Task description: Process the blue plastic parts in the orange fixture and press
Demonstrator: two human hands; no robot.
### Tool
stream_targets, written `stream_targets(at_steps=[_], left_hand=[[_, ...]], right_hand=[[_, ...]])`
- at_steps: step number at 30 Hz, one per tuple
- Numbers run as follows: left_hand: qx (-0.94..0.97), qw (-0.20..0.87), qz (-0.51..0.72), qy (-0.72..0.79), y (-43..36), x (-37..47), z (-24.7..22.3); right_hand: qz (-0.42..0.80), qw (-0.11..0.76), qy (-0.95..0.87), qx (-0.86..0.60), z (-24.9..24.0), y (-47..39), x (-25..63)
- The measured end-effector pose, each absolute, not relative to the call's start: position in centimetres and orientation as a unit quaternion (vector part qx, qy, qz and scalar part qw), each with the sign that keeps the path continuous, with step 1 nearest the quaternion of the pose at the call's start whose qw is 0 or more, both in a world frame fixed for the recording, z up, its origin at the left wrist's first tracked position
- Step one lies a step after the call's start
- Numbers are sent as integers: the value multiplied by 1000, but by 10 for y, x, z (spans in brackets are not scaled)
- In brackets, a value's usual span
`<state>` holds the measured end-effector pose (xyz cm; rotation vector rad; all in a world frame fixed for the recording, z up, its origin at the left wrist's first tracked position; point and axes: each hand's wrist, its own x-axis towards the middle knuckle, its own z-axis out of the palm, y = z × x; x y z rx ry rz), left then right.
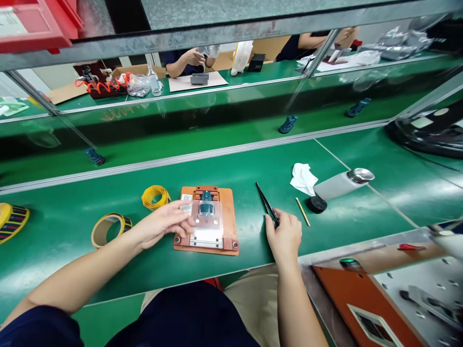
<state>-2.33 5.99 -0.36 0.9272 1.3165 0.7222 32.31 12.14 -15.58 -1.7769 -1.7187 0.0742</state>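
Note:
An orange-brown fixture (227, 207) lies on the green bench, with a dark teal part (206, 208) in its middle under a clear plate (217, 222). My left hand (168, 222) is at the fixture's left side, its fingers bent over the clear plate's left edge; whether they pinch it is hard to see. Black tweezers (265, 200) lie to the right of the fixture, pointing away from me. My right hand (285, 233) has its fingers closed round their near end, on the bench surface.
Yellow tape rolls (155, 196) sit to the left. Right of the tweezers are a gold stick (303, 212), a white tissue (303, 178), a black cap (316, 204) and a white bottle (336, 186). Beyond, teal parts (288, 124) lie on a green strip; other people's hands work behind it.

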Motion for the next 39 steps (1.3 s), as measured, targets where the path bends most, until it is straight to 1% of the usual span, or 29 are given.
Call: stream_targets(at_steps=[2, 3, 4, 5, 6, 9, 10, 12, 14, 15, 17, 19, 22, 26, 28, 30, 35, 39], left_hand=[[568, 425, 274, 649, 63, -45, -2], [628, 313, 242, 670, 66, -55, -2], [667, 229, 204, 679, 70, -64, -4], [687, 185, 165, 683, 76, -70, -7], [694, 176, 131, 686, 81, -75, -12], [680, 222, 91, 693, 97, -81, -23], [673, 230, 96, 696, 100, -83, -24], [666, 233, 121, 698, 102, -87, -24], [631, 279, 191, 698, 96, -93, -19], [599, 318, 240, 695, 91, -96, -16], [517, 391, 339, 681, 79, -100, -11], [458, 414, 401, 677, 66, -102, -8], [422, 381, 445, 692, 49, -102, -8], [405, 321, 474, 713, 31, -102, -11], [401, 312, 486, 711, 23, -102, -14], [402, 319, 490, 705, 17, -102, -17], [406, 323, 497, 695, 9, -98, -23], [400, 330, 506, 690, 7, -92, -20]], right_hand=[[29, 319, -652, -687, -157, 124, 323], [31, 317, -648, -692, -157, 125, 323], [33, 317, -645, -695, -157, 125, 324], [38, 321, -641, -697, -157, 126, 324], [44, 327, -637, -696, -157, 126, 325], [89, 379, -618, -683, -154, 125, 327], [121, 409, -601, -676, -152, 124, 327], [216, 499, -533, -648, -142, 123, 323], [348, 594, -434, -581, -126, 122, 314], [416, 626, -387, -534, -117, 123, 308], [523, 649, -331, -442, -95, 124, 290], [579, 640, -325, -386, -74, 125, 267], [604, 617, -359, -354, -51, 125, 227], [606, 549, -450, -359, -32, 117, 178], [613, 510, -492, -350, -24, 112, 158], [622, 491, -513, -330, -16, 107, 141], [678, 459, -505, -273, -3, 102, 110], [709, 425, -489, -281, -1, 107, 99]])
